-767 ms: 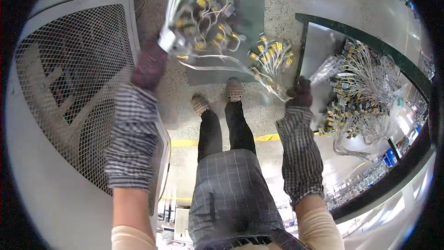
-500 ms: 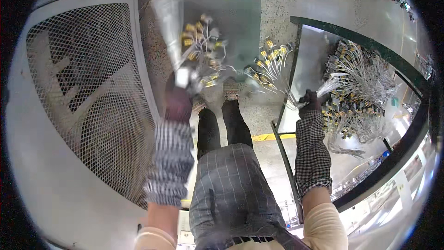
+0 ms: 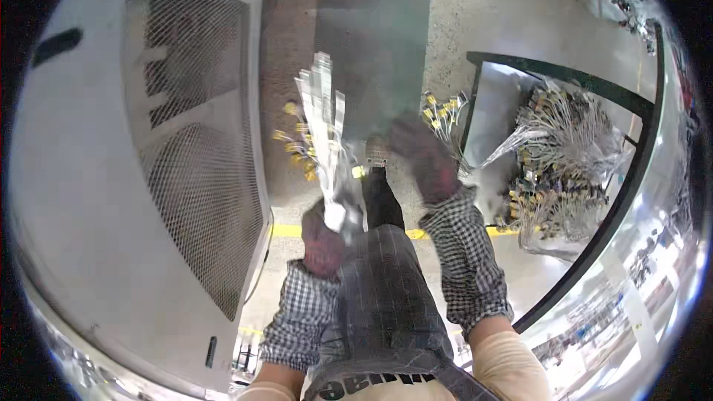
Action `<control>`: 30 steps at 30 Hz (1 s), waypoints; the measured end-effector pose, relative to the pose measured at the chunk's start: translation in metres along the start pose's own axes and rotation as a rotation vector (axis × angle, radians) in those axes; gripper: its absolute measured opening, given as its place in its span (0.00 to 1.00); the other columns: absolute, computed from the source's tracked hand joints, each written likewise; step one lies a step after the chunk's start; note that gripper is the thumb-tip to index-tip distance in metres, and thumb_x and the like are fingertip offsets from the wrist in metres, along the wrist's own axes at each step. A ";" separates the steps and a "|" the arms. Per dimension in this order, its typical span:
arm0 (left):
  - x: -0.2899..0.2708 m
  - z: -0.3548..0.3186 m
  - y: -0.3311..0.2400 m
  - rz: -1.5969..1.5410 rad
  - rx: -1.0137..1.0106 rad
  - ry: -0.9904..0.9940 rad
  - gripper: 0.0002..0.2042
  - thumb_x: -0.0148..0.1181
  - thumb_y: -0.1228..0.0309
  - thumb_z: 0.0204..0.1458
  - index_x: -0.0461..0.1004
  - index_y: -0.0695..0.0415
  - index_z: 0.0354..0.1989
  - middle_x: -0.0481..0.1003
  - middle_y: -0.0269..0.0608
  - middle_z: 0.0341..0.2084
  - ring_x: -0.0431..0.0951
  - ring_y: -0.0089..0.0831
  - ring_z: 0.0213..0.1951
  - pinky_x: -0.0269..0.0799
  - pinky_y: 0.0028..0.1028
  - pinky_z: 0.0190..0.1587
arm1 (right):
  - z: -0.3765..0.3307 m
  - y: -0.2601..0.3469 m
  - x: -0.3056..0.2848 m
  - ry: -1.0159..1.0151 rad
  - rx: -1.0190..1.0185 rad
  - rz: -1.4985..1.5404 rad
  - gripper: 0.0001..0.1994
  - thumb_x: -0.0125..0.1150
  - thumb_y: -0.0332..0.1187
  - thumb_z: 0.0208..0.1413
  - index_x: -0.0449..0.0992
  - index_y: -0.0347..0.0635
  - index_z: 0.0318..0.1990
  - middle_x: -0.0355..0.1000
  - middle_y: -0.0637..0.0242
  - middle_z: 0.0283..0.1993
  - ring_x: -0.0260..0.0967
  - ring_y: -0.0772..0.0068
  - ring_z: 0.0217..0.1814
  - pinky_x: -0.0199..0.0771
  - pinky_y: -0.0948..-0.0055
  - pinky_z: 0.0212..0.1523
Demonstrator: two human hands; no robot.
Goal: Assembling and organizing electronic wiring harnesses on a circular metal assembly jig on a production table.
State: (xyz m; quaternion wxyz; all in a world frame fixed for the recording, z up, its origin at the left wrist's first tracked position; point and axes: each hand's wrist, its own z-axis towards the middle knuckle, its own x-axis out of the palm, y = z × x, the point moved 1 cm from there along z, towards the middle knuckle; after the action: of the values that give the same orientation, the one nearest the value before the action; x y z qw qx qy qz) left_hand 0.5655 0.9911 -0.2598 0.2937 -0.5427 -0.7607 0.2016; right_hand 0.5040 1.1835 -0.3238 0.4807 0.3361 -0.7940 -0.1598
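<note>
Your left hand (image 3: 324,241) grips a blurred bundle of white wires (image 3: 324,137) with yellow connectors, fanning toward 12 o'clock. Your right hand (image 3: 425,157) holds a smaller matching bundle (image 3: 441,113) at 1 o'clock.

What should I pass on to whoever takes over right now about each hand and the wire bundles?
Left hand: gloved, closed on a bundle of white wires with yellow connectors, raised in front of the body, blurred by motion.
Right hand: gloved, closed on a second, smaller wire bundle with yellow ends, beside the table's left edge.
The dark-rimmed table on the right holds a big heap of the same wires. A white mesh-sided cart stands on the left.
Done: two bundles are off the heap and in hand.
Left: neither bundle is set down, and most wires are on the table.
</note>
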 end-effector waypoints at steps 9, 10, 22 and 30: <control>-0.052 -0.172 -0.081 -0.348 0.019 0.643 0.24 0.60 0.69 0.50 0.63 0.68 0.53 0.76 0.53 0.30 0.75 0.29 0.20 0.69 0.22 0.19 | -0.090 0.072 0.242 0.672 0.320 0.773 0.12 0.49 0.48 0.60 0.69 0.51 0.37 0.56 0.79 0.18 0.49 0.83 0.15 0.54 0.76 0.16; -0.035 -0.185 -0.098 -0.280 -0.002 0.388 0.22 0.68 0.64 0.36 0.72 0.69 0.37 0.76 0.46 0.28 0.76 0.26 0.25 0.71 0.23 0.24 | -0.098 0.077 0.240 0.695 0.211 0.681 0.12 0.47 0.47 0.61 0.69 0.51 0.37 0.57 0.79 0.17 0.51 0.83 0.14 0.53 0.77 0.15; 0.055 -0.211 -0.091 0.654 0.864 0.609 0.10 0.59 0.63 0.37 0.75 0.48 0.30 0.74 0.44 0.24 0.76 0.44 0.28 0.72 0.40 0.33 | -0.294 0.155 0.240 0.562 -0.076 -0.657 0.07 0.54 0.39 0.56 0.68 0.48 0.35 0.66 0.72 0.27 0.62 0.77 0.22 0.66 0.77 0.22; -0.040 -0.004 0.062 0.849 0.339 0.610 0.10 0.51 0.67 0.50 0.75 0.59 0.34 0.76 0.47 0.27 0.77 0.40 0.31 0.73 0.38 0.37 | -0.156 -0.010 0.139 0.384 0.089 0.041 0.08 0.55 0.40 0.54 0.65 0.51 0.28 0.63 0.73 0.25 0.63 0.76 0.28 0.67 0.78 0.25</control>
State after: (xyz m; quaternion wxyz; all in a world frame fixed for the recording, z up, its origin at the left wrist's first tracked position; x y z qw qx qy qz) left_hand 0.6222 0.9735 -0.3048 0.4770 -0.7807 -0.3123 0.2557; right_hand 0.6003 1.0913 -0.1624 0.6111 0.3650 -0.7008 -0.0473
